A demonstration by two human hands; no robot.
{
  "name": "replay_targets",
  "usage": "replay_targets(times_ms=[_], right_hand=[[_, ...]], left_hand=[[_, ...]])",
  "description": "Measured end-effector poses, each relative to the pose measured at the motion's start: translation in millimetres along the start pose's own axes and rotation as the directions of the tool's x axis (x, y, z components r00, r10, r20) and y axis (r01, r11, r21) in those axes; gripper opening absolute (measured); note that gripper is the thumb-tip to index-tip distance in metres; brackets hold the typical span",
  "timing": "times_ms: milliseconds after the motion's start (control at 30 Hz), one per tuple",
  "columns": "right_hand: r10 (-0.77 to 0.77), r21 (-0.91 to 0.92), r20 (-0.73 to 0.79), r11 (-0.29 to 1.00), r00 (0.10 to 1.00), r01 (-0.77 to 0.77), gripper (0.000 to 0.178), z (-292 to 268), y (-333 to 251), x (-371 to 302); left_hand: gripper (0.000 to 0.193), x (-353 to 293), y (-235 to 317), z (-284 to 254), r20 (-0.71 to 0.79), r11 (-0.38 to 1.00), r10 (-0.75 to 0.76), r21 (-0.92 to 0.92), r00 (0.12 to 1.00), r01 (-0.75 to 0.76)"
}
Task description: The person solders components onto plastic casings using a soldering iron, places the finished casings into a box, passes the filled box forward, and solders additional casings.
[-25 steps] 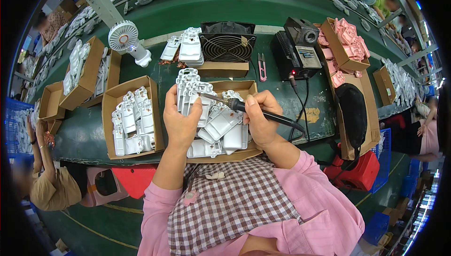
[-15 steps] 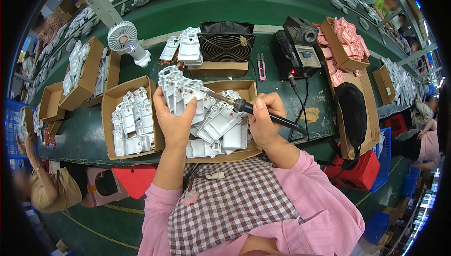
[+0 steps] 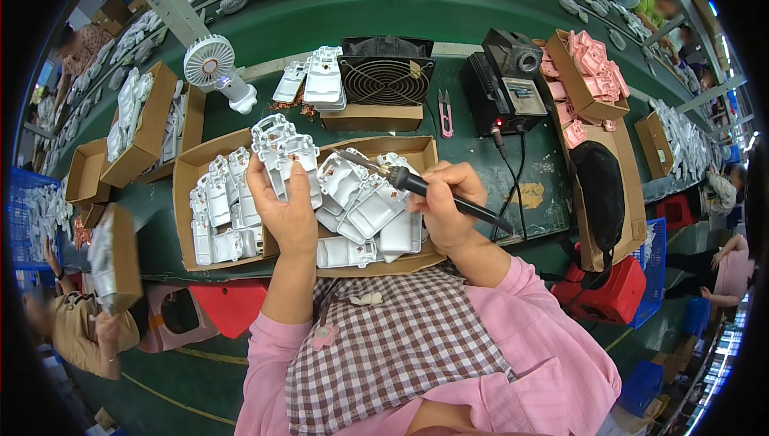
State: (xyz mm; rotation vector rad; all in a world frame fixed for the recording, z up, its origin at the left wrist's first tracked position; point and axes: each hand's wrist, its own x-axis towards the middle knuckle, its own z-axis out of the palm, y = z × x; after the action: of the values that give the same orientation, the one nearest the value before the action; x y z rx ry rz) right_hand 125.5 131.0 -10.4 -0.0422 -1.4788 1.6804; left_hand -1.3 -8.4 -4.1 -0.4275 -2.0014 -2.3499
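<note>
My left hand (image 3: 286, 205) grips a small stack of white plastic housings (image 3: 287, 154), with brownish metal pieces showing on them. In my right hand (image 3: 455, 205) is a soldering iron (image 3: 412, 183) with a black handle, its tip pointing left just beside the held housings. Under the iron, loose white housings fill a cardboard box (image 3: 428, 148). To the left, another cardboard box (image 3: 186, 232) contains more white housings, and my left hand is over its right edge.
A black soldering station (image 3: 489, 88) with a cable stands right of a black box fan (image 3: 387, 76). Pink-handled snips (image 3: 445, 116) lie between them. A white handheld fan (image 3: 216, 72) stands at left. Pink parts (image 3: 593, 64) fill a carton. At far left, a co-worker holds a carton (image 3: 124, 260).
My left hand has shifted left with fewer housings in it, and the iron's tip has moved slightly left. At far left, a co-worker's carton has moved toward the right. The conveyor fans have slid left.
</note>
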Motion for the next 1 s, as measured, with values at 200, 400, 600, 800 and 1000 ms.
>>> replay_targets(times_ms=[200, 400, 600, 800, 1000], right_hand=[[0.132, 0.03, -0.011, 0.991, 0.991, -0.132, 0.02, -5.8, 1.1, -6.6], [0.138, 0.036, -0.034, 0.99, 0.99, -0.137, 0.018, -0.5, -4.0, -4.7], [0.073, 0.012, -0.016, 0.997, 0.997, -0.073, 0.015, -1.3, -1.1, -4.3], [0.07, -0.089, 0.003, 0.994, 0.998, -0.069, 0.014, 3.5, -3.7, -0.9], [0.105, -0.138, 0.021, 0.985, 0.994, -0.101, 0.016, 3.9, -2.1, 0.6]], left_hand=[[0.044, 3.2, -4.7, -3.4, -0.132, 0.998, 0.054, -0.02, 0.99, -0.057], [0.045, 1.6, -7.5, -5.7, -0.095, 0.997, 0.077, 0.001, 0.993, -0.077], [0.048, 0.4, -4.0, 0.6, 0.068, 0.996, -0.017, 0.089, 0.998, 0.011], [0.049, -0.2, -3.7, 2.3, 0.064, 0.975, 0.033, 0.217, 0.997, -0.047], [0.05, -1.1, -1.1, 3.1, 0.079, 0.977, 0.02, 0.21, 0.997, -0.036]])
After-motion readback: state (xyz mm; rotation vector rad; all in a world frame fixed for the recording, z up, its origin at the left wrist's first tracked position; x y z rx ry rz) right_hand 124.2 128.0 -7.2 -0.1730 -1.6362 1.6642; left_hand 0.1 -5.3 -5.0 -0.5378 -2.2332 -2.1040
